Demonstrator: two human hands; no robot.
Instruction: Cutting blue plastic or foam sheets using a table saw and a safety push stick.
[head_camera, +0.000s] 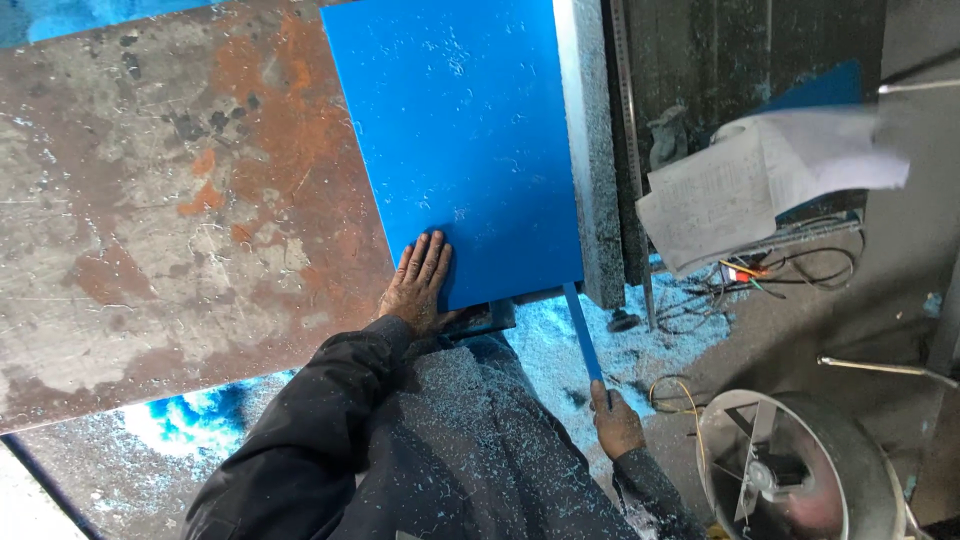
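1. The blue sheet (460, 140) lies flat on the rusty table (170, 220), running from the far edge of the view toward the person. Its right side is against the grey fence (592, 150).
2. The sheet's near edge sits just beyond the person's body, at the table's near right corner.
3. A thin blue strip (583, 335) hangs off the sheet's near right corner and slants down and to the right, clear of the table.
4. Left hand (418, 285): open and flat, fingers close together and pointing far. The fingertips press on the sheet's near left corner; the palm rests on the table just left of and nearer than the sheet's edge. It grips nothing.
5. Right hand (615, 422): low and right of the table, over the floor. Its fingers are closed around the near end of the strip. The hand is well apart from the sheet itself; only the strip joins them.
6. The two hands are well apart, the sheet's near edge lying between them.
7. Blue shavings (560, 360) cover the floor beneath the strip and dust the dark sleeves (330, 440).
8. Right of the fence: papers (760, 180), loose wires (780, 275), and nearer, a round fan housing (800, 465).
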